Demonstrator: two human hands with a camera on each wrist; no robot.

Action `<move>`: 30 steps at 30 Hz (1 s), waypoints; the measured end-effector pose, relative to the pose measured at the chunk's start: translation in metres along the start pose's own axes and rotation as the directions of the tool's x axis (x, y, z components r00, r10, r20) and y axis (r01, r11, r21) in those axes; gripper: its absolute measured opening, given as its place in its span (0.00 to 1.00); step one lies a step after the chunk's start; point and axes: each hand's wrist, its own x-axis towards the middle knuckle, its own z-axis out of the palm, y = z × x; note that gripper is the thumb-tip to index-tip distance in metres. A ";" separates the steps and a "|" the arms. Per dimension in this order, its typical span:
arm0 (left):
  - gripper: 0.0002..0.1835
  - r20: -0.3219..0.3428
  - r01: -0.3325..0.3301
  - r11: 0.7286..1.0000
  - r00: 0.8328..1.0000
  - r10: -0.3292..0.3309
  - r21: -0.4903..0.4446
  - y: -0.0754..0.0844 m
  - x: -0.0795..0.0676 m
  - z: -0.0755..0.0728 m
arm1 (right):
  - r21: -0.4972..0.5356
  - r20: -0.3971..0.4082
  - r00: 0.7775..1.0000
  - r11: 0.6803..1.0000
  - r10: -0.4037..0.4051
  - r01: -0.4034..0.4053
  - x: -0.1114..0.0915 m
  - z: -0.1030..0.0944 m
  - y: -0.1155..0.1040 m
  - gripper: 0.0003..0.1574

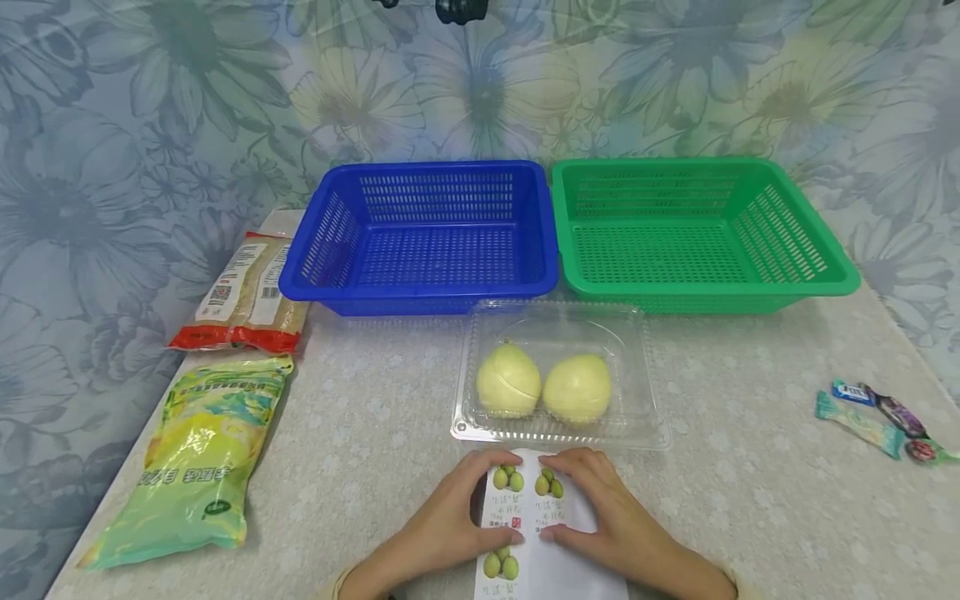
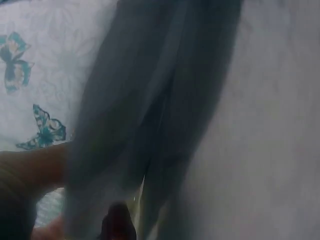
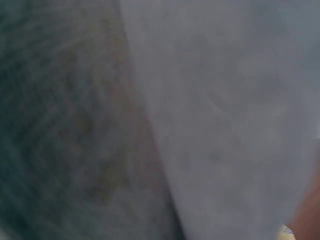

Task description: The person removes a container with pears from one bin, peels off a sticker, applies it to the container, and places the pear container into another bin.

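Printed pear-label sheet gripped in both hands, just in front of the clear container

Label sheet (image 1: 536, 571) lies on the person's side of the clear container (image 1: 636, 392), its far edge just short of the container's front rim; left hand (image 1: 459, 510) grips it from the left, right hand (image 1: 609, 515) from the right; on each, forefinger and thumb tips bear on the printed face and stand apart from one another; the hands themselves are near each other, not visibly touching; fingers beneath the sheet are hidden, and both wrist views are too blurred to add to this.

Handling, by judgement: very light, limp, quick to curl or crease, smooth enough to slide; apt to tear if pulled unevenly; best held by the side margins, or by the blank area at lower right, away from the print.

Direction: the sheet's far end faces the container; the long axis seems to run from there toward the person, though the near end passes out of frame, so this stays unsure; each label's pear picture sits on the container side of its lettering.
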 end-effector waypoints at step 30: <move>0.26 0.051 0.233 0.713 0.962 -0.267 -0.662 0.006 0.006 0.023 | 0.260 -0.092 0.992 0.964 0.086 -0.059 0.001 0.005 -0.004 0.40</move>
